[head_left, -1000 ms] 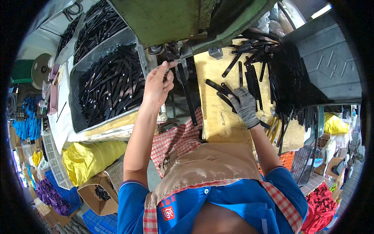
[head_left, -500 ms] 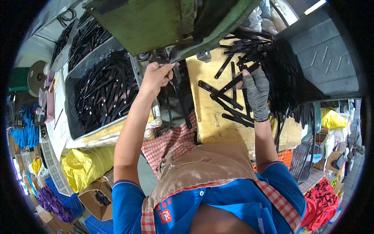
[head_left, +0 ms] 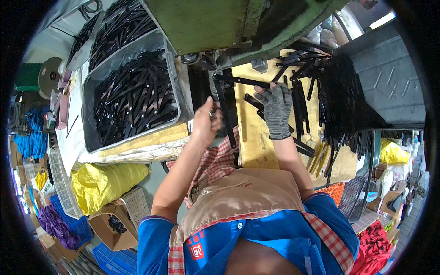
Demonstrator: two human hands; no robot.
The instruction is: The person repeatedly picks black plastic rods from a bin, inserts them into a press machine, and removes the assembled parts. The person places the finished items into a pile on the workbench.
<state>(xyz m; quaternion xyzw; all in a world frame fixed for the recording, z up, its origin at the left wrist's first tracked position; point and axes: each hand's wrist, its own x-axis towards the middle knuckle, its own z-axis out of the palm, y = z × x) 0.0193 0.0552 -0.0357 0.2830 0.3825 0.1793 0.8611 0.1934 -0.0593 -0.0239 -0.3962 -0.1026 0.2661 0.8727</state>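
A grey fingerless glove covers my right hand [head_left: 277, 112]. Its bare fingertips pinch one end of a flat black metal strip [head_left: 243, 80], which reaches left to the machine. There its far end meets the top of a second black strip [head_left: 224, 112] that hangs toward my lap. Beside this hanging strip is my bare left hand [head_left: 207, 121], thumb up and fingers curled, slightly blurred. Something small and shiny shows between its fingers, too small to name. The green machine [head_left: 201, 25] stands above both hands.
More black strips [head_left: 300, 107] lie on the yellow board at right, near yellow-handled pliers [head_left: 318, 158]. A grey bin [head_left: 382, 78] tipped on its side spills a dense pile of strips. At left, a grey tub [head_left: 87, 119] holds many strips. Below it lies a yellow sack [head_left: 107, 185].
My left hand has come down from the machine toward my lap. My right hand has moved left, bringing a strip from the board to the machine. The whole view has shifted slightly.
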